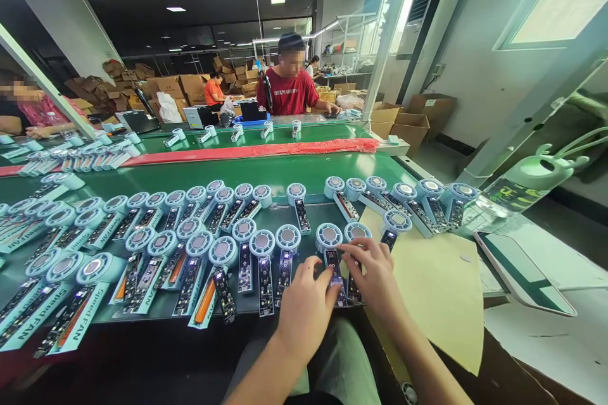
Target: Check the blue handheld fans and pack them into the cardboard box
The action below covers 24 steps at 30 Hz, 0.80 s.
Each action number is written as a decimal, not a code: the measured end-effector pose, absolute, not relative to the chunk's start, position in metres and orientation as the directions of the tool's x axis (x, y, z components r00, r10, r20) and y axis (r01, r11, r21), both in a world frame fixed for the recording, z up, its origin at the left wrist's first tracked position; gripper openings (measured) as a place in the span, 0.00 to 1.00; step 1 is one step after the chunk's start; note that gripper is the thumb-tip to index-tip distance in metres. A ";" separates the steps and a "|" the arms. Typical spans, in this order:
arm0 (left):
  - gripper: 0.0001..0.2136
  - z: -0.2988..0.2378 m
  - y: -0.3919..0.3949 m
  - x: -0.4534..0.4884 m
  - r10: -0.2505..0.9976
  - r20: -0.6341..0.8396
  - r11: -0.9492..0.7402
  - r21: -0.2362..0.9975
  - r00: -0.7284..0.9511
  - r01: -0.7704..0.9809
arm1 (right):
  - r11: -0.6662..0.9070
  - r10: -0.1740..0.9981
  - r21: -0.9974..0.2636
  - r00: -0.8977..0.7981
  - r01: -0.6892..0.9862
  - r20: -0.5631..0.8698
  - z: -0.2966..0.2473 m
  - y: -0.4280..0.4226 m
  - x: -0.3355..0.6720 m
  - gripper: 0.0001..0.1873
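Note:
A light blue handheld fan (329, 237) lies at the table's front edge, its handle open to show a dark circuit board (336, 272) with a small light lit. My left hand (306, 300) is closed at the handle's left side, with the thumb resting on the board. From the right, my right hand (373, 269) curls its fingers over the upper end of the same board, near the fan head. What lies between the right fingertips is too small to make out. Another fan (356, 231) lies partly under my right hand, and a fan (287, 237) sits just left.
Many similar fans (95, 269) lie in rows to the left. A yellow sheet (432, 285), a white-edged tablet-like device (525, 272) and a clear bottle (527, 180) are on the right. Beyond the green belt (266, 168) and red strip (256, 152), a co-worker (289, 85) sits.

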State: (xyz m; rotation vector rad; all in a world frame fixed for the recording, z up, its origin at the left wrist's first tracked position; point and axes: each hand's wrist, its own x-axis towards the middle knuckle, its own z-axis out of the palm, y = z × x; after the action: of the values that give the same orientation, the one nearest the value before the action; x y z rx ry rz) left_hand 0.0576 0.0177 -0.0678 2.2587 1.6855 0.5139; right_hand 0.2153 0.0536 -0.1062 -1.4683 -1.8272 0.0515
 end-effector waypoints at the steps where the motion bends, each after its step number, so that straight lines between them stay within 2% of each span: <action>1: 0.11 -0.064 0.024 0.057 0.953 0.146 -0.303 0.393 0.266 0.868 | 0.323 0.842 -0.518 0.010 0.792 0.540 -0.106 0.055 0.221 0.14; 3: 0.06 -0.056 0.040 0.054 0.937 0.186 -0.347 0.366 0.297 0.864 | 0.301 0.854 -0.580 0.057 0.757 0.517 -0.104 0.061 0.236 0.18; 5: 0.05 -0.049 0.057 0.051 0.923 0.196 -0.381 0.369 0.330 0.848 | 0.288 0.892 -0.615 0.027 0.734 0.451 -0.100 0.067 0.250 0.26; 7: 0.12 -0.044 0.073 0.049 0.908 0.198 -0.418 0.374 0.370 0.828 | 0.301 0.928 -0.636 -0.064 0.711 0.368 -0.094 0.073 0.259 0.33; 10: 0.23 -0.038 0.088 0.048 0.885 0.184 -0.466 0.373 0.428 0.802 | 0.311 0.949 -0.658 -0.186 0.686 0.255 -0.088 0.075 0.263 0.39; 20: 0.33 -0.041 0.097 0.047 0.840 0.118 -0.536 0.328 0.530 0.778 | 0.294 0.952 -0.674 -0.274 0.678 0.140 -0.085 0.074 0.258 0.39; 24: 0.33 -0.043 0.099 0.049 0.839 0.112 -0.540 0.288 0.532 0.791 | 0.288 0.951 -0.674 -0.286 0.680 0.118 -0.084 0.073 0.257 0.37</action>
State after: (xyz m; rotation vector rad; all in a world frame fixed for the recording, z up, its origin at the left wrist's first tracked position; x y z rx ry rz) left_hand 0.0487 0.0986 -0.0427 2.5678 1.3855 0.3523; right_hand 0.2573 0.0734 -0.0836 -1.4545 -2.0545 0.7011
